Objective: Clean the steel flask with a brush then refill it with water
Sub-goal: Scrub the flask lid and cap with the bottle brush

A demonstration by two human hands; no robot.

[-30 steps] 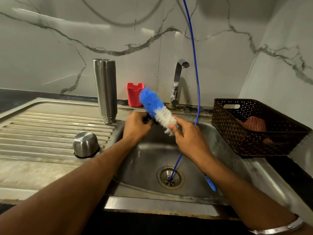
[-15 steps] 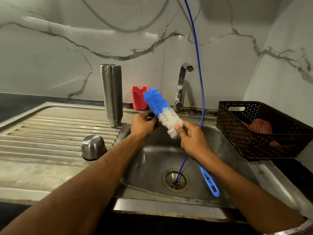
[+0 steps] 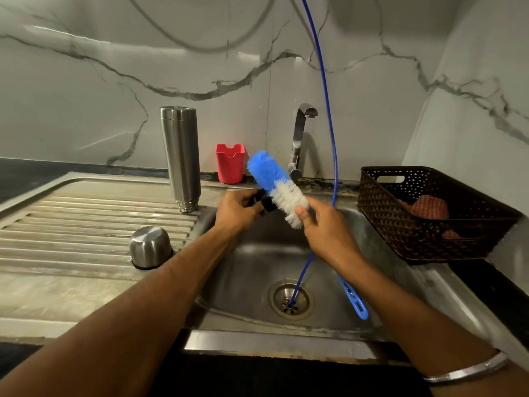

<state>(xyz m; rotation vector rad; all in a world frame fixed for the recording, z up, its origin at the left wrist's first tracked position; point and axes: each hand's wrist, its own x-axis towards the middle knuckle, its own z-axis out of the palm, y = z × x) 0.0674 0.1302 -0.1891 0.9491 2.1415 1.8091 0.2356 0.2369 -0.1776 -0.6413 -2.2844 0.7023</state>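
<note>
A red plastic holder stands at the frame's centre against the marble wall. At right, a dark woven basket holds a reddish cloth. A thin blue hose drops from above into the sink drain.

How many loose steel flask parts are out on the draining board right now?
2. The flask body stands mouth-down at the board's back edge, beside the sink. The steel cap sits dome-up nearer the front. The left hand holds something small and dark, possibly another part.
</note>
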